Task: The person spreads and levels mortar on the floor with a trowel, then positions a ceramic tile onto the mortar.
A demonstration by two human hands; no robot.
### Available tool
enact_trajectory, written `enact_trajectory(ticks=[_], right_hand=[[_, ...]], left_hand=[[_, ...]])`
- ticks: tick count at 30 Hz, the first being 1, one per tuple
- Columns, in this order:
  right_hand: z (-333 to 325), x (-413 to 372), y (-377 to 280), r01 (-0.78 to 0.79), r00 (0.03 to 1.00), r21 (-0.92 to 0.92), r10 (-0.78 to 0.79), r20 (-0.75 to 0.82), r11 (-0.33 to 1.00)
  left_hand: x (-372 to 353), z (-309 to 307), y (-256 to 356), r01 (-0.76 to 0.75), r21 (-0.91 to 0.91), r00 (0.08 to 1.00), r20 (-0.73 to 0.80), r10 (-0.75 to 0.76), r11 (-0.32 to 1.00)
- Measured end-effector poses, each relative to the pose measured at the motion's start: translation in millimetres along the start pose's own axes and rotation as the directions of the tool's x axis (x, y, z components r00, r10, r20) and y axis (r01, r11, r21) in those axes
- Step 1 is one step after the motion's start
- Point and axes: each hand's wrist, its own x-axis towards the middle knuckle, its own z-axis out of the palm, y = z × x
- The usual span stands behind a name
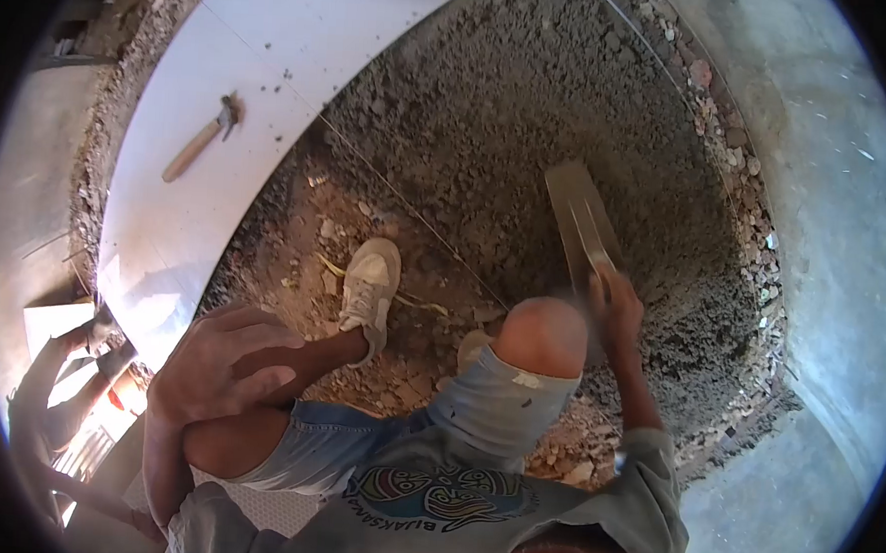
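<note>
On the grey mortar (452,107): right hand (616,308), fingers clamped around the trowel's (578,219) handle, apparently to steer its long blade | left hand (220,360), fingers loosely apart, empty, by the left knee (239,444), likely for balance | string (397,194) stretched beyond, perhaps a guide | hammer (195,150) on white panel (306,29), seemingly parked clear

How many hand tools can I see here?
2: a hammer lying on the white sheet at left, and a trowel in the right hand. Others may be hidden.
</note>
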Motion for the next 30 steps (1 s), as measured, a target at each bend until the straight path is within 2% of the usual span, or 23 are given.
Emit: enact_trajectory(ticks=[2, 4, 6, 9, 12, 15, 18, 21, 22, 23, 24, 27, 30], right_hand=[[31, 56, -31, 0.049, 0.994, 0.262, -0.022, -0.107, 0.964], [31, 99, -77, 0.104, 0.993, 0.418, -0.119, 0.01, 0.903], [33, 130, -102, 0.261, 0.925, 0.352, -0.337, 0.177, 0.899], [51, 161, -132, 0.378, 0.881, 0.209, -0.42, 0.216, 0.902], [62, 188, -171, 0.502, 0.857, -0.092, -0.481, 0.183, 0.86], [72, 206, -210, 0.578, 0.806, -0.158, -0.53, 0.263, 0.801], [102, 247, -207, 0.599, 0.79, -0.283, -0.498, 0.357, 0.749], [83, 292, -191, 0.461, 0.879, -0.372, -0.358, 0.316, 0.806], [75, 312, -174, 0.378, 0.924, -0.459, -0.293, 0.247, 0.804], [55, 326, -159, 0.304, 0.951, -0.386, -0.256, 0.173, 0.871], [39, 337, -143, 0.27, 0.963, -0.384, -0.248, 0.106, 0.883], [0, 361, -129, 0.082, 0.996, -0.417, -0.068, 0.049, 0.905], [-8, 388, -135, -0.056, 0.998, -0.336, 0.061, 0.004, 0.94]], left_hand=[[3, 0, 8, -0.039, 0.111, 0.999, -0.022, 0.041, 0.993], [2, 1, 9, -0.049, 0.152, 0.998, -0.027, 0.053, 0.987], [-3, 6, 7, -0.047, 0.105, 0.999, -0.012, 0.048, 0.993], [-15, 12, 1, -0.042, 0.1, 0.997, -0.055, 0.048, 0.994], [-26, 15, 3, -0.078, 0.076, 0.988, -0.124, 0.087, 0.994], [-33, 21, -2, -0.1, 0.059, 0.98, -0.167, 0.108, 0.993], [-37, 21, -7, -0.107, 0.065, 0.976, -0.182, 0.117, 0.992], [-44, 20, -11, -0.031, 0.034, 0.984, -0.172, 0.037, 0.999], [-47, 21, -12, -0.02, 0.013, 0.983, -0.181, 0.022, 1.0], [-50, 22, -16, -0.018, -0.002, 0.982, -0.188, 0.017, 1.0], [-49, 20, -20, -0.021, -0.015, 0.979, -0.205, 0.017, 1.0], [-46, 12, -24, 0.048, -0.055, 0.989, -0.134, -0.055, 0.997], [-37, 6, -22, 0.002, -0.043, 0.99, -0.139, -0.008, 0.999]])
